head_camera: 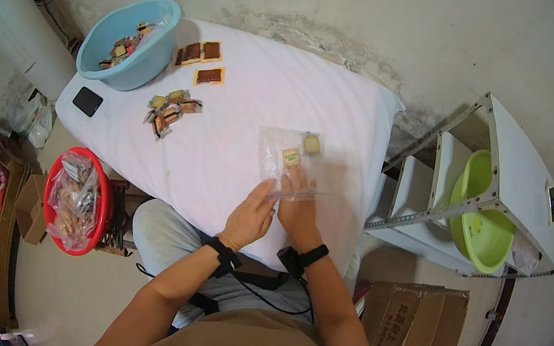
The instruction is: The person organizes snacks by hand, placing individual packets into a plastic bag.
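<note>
A clear plastic bag [271,146] lies on the white-covered table in front of me. My left hand [249,217] pinches its near edge at the mouth. My right hand [299,211] reaches into the bag, its fingers seen through the film. Just beyond those fingertips is a small wrapped snack [290,157] with a pale yellow face and green print; whether they grip it is unclear. A second yellow wrapped snack [311,144] rests at the bag's far right corner. Both wrists wear black straps.
Left on the table are several wrapped snacks [172,112], dark brown packaged slabs [209,76], a blue basin [125,76] of snacks and a black phone [87,101]. A red basin [106,199] stands lower left. At right are a metal-framed shelf [524,154] and a carton [410,327].
</note>
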